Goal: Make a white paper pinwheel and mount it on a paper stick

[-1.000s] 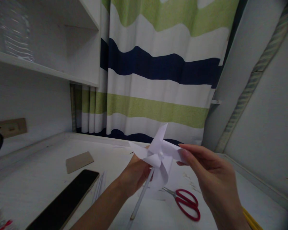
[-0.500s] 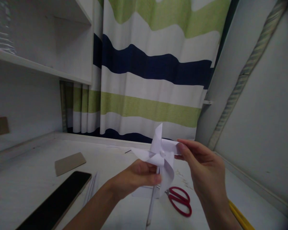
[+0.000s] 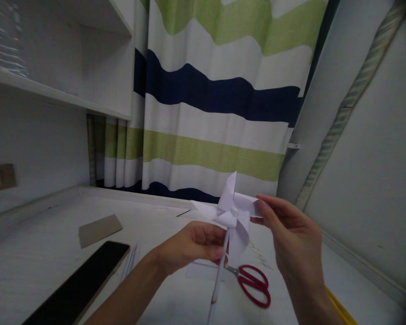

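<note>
A white paper pinwheel [image 3: 238, 221] is held up above the desk, its blades facing me. Its thin white stick [image 3: 219, 275] slants down toward the desk's front. My left hand [image 3: 203, 243] is closed round the stick just below the blades, with the thumb in front. At the right, my right hand [image 3: 287, 225] pinches the tip of the right blade between thumb and fingers. Behind and below the pinwheel lie red-handled scissors [image 3: 253, 282], touched by neither hand.
On the white desk [image 3: 149, 293] lie a dark phone [image 3: 84, 280], a beige card [image 3: 100, 230], white paper strips [image 3: 130, 262] and a flat white sheet [image 3: 203, 271]. A striped curtain [image 3: 213, 144] hangs behind, and a shelf [image 3: 104, 72] juts out at upper left.
Both hands and the pinwheel have shifted slightly to the right. The left hand still grips the stick and the right hand still pinches the blade.
</note>
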Available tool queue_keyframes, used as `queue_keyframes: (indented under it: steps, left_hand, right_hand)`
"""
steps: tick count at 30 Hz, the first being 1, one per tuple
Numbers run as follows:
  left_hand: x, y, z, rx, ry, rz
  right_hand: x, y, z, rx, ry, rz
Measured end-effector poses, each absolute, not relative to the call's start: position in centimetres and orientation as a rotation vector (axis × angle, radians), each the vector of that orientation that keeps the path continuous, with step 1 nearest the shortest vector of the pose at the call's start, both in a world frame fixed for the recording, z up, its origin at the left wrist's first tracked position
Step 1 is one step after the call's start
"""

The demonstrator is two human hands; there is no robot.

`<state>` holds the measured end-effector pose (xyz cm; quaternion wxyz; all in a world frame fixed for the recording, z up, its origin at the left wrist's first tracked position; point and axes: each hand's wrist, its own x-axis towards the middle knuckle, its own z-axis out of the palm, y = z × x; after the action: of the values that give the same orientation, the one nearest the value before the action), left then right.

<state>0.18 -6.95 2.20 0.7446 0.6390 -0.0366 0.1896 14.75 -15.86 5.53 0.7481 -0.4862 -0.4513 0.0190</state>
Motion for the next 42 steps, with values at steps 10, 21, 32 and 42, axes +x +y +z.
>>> queue_keyframes:
  steps: [10, 21, 32, 42]
  left_hand:
    - [0.1, -6.6, 2.3, 1.389, -0.022, 0.534]
    - [0.2, -6.5, 2.2, 1.466, 0.101, 0.58]
    - [-0.8, -5.6, 2.1, 1.827, 0.244, 0.828]
    - [-1.7, -5.8, 3.5, 2.092, -0.046, 0.863]
  right_hand:
    - [15.0, -15.3, 5.3, -1.036, -0.98, 0.169]
    - [14.8, -15.6, 5.3, -1.032, -0.994, 0.137]
    - [15.2, -16.5, 5.6, -0.994, -1.269, -0.003]
    - [16.5, -17.8, 6.5, -0.846, -1.755, -0.069]
